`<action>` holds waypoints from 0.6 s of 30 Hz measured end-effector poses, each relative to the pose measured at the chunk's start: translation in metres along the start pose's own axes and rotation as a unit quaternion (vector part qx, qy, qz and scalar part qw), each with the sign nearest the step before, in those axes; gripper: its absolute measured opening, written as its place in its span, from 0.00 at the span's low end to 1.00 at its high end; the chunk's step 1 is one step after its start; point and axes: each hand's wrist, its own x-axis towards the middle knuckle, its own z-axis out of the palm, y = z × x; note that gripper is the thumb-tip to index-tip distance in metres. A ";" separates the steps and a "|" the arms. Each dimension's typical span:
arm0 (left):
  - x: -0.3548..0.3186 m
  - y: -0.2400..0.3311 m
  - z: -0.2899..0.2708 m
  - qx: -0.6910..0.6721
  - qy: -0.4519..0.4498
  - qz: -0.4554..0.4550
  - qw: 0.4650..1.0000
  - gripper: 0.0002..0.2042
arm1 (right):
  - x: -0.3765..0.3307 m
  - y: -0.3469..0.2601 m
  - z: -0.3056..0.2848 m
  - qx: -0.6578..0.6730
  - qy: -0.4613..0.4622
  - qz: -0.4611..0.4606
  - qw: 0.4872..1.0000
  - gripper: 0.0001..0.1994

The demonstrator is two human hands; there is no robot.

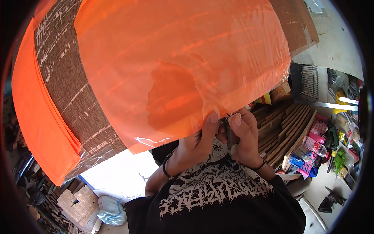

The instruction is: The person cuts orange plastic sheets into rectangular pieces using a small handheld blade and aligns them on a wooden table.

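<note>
A large orange sheet (128, 89) with a shiny clear film over it spreads across a brown worktop. My left hand (200, 136) pinches the sheet's near edge, thumb on top and fingers underneath. Just right of it, my right hand (247, 134) is closed around a dark slim tool (231, 136); its tip meets the sheet's edge, and its exact kind is hard to make out. Both hands are close together in front of my chest. A darker, uneven patch shows through the film left of the hands.
A folded stack of orange sheets (43, 117) lies along the worktop's (66, 74) left side. Wooden strips (290, 128) are stacked at the right, beside a pink basket (311, 148) of odds and ends. A wooden block (78, 204) and a white sack (112, 210) sit at the lower left.
</note>
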 end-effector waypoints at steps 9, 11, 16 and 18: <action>0.001 -0.001 -0.001 -0.009 -0.004 -0.005 1.000 0.10 | 0.003 0.001 0.001 -0.015 -0.001 -0.023 1.000 0.13; 0.000 -0.002 -0.001 -0.009 -0.001 -0.006 1.000 0.10 | 0.004 -0.001 0.002 -0.041 -0.003 -0.028 0.999 0.14; 0.001 -0.002 -0.003 0.007 0.004 -0.029 1.000 0.09 | 0.008 0.004 -0.007 -0.045 -0.019 -0.020 0.999 0.16; 0.001 -0.002 -0.002 -0.015 0.008 -0.020 1.000 0.08 | 0.007 0.008 -0.012 -0.054 -0.019 -0.031 0.998 0.18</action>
